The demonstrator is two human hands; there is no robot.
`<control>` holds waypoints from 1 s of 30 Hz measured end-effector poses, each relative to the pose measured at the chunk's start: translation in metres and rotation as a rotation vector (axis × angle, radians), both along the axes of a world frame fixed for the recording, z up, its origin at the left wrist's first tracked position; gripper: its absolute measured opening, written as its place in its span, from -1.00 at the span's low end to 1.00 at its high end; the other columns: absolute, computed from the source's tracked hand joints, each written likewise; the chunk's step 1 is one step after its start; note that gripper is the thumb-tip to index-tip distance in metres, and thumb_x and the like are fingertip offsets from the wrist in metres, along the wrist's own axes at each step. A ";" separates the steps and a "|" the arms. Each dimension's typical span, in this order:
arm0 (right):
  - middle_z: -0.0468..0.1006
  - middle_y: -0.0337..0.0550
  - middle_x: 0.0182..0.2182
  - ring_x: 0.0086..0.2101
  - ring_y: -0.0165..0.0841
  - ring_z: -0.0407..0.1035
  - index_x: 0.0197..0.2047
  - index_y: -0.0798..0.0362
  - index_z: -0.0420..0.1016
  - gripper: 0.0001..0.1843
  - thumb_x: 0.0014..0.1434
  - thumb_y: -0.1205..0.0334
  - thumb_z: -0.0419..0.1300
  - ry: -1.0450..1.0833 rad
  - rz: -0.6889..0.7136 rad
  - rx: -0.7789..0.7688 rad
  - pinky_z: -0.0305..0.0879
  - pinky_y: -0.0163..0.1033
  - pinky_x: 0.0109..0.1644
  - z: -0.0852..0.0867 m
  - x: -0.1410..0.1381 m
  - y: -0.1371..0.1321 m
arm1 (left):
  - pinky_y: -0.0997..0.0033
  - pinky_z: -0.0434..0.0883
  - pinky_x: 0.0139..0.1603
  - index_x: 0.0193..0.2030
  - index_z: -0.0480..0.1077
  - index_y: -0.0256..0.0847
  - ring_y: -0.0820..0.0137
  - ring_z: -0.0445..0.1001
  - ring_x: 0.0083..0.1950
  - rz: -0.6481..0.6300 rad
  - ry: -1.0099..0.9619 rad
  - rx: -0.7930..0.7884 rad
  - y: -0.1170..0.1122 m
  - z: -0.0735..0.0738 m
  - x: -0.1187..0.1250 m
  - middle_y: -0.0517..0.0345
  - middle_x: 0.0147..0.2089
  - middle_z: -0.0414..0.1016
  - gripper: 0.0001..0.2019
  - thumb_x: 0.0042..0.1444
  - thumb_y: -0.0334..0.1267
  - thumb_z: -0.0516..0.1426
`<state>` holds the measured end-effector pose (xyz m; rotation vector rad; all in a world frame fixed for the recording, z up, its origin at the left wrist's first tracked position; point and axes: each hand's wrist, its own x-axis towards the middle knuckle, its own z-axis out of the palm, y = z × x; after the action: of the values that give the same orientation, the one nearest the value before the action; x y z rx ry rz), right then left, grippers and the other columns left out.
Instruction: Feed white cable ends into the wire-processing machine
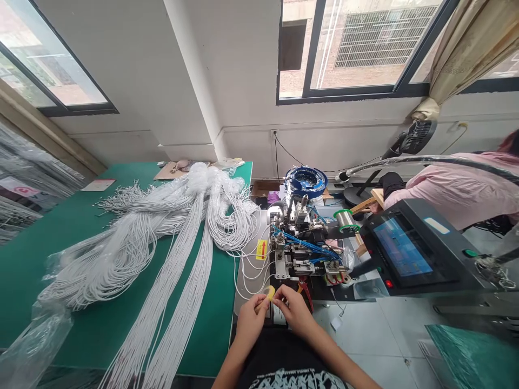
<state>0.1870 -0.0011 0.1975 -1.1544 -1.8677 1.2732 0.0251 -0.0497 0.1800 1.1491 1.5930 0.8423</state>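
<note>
Both hands meet low in the middle, in front of the machine [302, 237]. My left hand [252, 316] is closed on a small yellow piece [270, 293], which sticks up from its fingertips; its exact kind is too small to make out. Against the other side of that piece, my right hand [298, 309] is closed in a pinch, and what lies between its fingertips does not show clearly. Thin white cables [252, 265] loop over the grey plate beside the machine, just beyond my fingers. Red-handled pliers [305, 294] lie near my right hand.
Bundles of white cable [182, 254] cover much of the green table [219, 302] on the left. A blue bowl feeder [307, 182] stands behind the machine. To the right are a solder wire spool [346, 220], a control screen [403, 247] and a person in pink [450, 186].
</note>
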 end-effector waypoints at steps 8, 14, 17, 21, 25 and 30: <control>0.35 -0.21 -0.48 -0.44 -0.31 0.26 -0.40 0.06 0.29 -0.75 0.20 0.07 0.09 0.112 -0.201 -0.117 0.16 -0.29 -0.37 -0.005 -0.004 0.005 | 0.47 0.28 -0.34 -0.36 0.49 -0.27 0.36 0.40 -0.38 -0.131 0.014 -0.006 0.007 -0.009 -0.012 0.12 -0.46 0.47 -0.45 0.14 0.21 -0.04; 0.39 -0.17 -0.43 -0.40 -0.31 0.29 -0.35 0.06 0.32 -0.80 0.28 0.15 0.06 0.104 -0.150 0.031 0.22 -0.28 -0.31 -0.006 -0.007 0.004 | 0.41 0.36 -0.17 -0.14 0.52 -0.29 0.27 0.45 -0.23 -0.037 -0.137 -0.010 0.012 -0.014 -0.017 0.03 -0.30 0.54 -0.46 0.05 0.17 0.07; 0.41 -0.15 -0.39 -0.36 -0.31 0.28 -0.31 0.04 0.33 -0.81 0.33 0.26 -0.03 0.077 0.026 0.331 0.22 -0.27 -0.27 -0.003 -0.013 0.001 | 0.40 0.37 -0.13 -0.18 0.53 -0.27 0.24 0.45 -0.17 0.070 -0.133 0.005 0.018 -0.009 -0.016 0.02 -0.23 0.56 -0.53 0.05 0.11 0.08; 0.44 -0.12 -0.36 -0.34 -0.29 0.26 -0.25 0.00 0.33 -0.78 0.35 0.37 -0.09 0.024 0.150 0.563 0.23 -0.25 -0.27 0.004 -0.022 0.005 | 0.43 0.36 -0.20 -0.27 0.53 -0.28 0.31 0.43 -0.25 0.197 -0.292 0.000 0.026 -0.008 -0.016 0.08 -0.33 0.53 -0.56 0.01 0.11 0.13; 0.44 -0.11 -0.33 -0.33 -0.28 0.28 -0.22 -0.02 0.33 -0.78 0.36 0.35 -0.11 0.004 0.189 0.598 0.25 -0.23 -0.28 0.000 -0.031 0.013 | 0.48 0.31 -0.36 -0.44 0.49 -0.31 0.40 0.37 -0.39 0.319 -0.435 -0.041 0.031 -0.016 -0.018 0.13 -0.46 0.44 -0.54 -0.07 0.15 0.18; 0.44 -0.11 -0.33 -0.33 -0.27 0.32 -0.20 -0.04 0.36 -0.72 0.38 0.28 -0.15 0.000 0.228 0.588 0.28 -0.22 -0.29 -0.013 -0.041 0.024 | 0.44 0.36 -0.36 -0.35 0.50 -0.29 0.36 0.42 -0.32 0.309 -0.263 -0.045 0.040 -0.018 -0.029 0.10 -0.35 0.48 -0.59 0.07 0.10 0.14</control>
<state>0.1458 0.0233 0.1842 -0.6405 -2.2106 0.7379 -0.0036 -0.0098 0.1620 0.7347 1.5791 1.1034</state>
